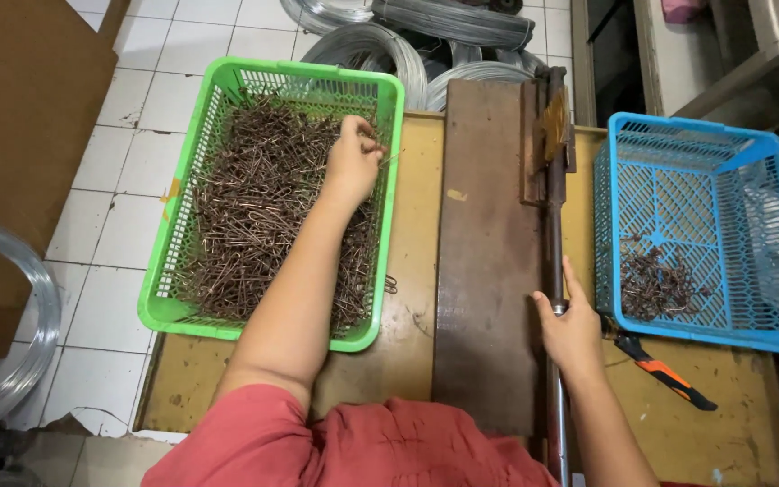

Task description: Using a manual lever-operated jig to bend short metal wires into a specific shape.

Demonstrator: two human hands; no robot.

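On the workbench: a yellowish table top [412, 225] holds two plastic baskets with a dark board between them.
Left hand: the left hand [352, 162] reaches into the green basket [160, 271], fingers pinched closed on a few wire pieces at the top of the pile, near the basket's far right corner.
Green basket contents: a deep heap of brown bent wire pieces [254, 216] fills nearly the whole basket; one stray piece lies on the table just beside its right wall.
Right hand: the right hand [570, 329] is wrapped around a long metal lever handle [555, 252], thumb side towards the board, fingers curled closed on the bar.
Lever: it runs straight away from the person along the right edge of the dark wooden board [484, 261], up to a rusty fitting at the far end.
Blue basket: the blue basket [705, 338] sits just right of the lever, with a small cluster of finished wire pieces [655, 284] in its near left corner.
Beside the right hand: an orange and black handled tool [669, 377] lies on the table in front of the blue basket.
Beyond the table: coils of grey wire [380, 45] lie on the white tiled floor [119, 180].
Clothing: a red garment [353, 446] shows at the bottom edge.
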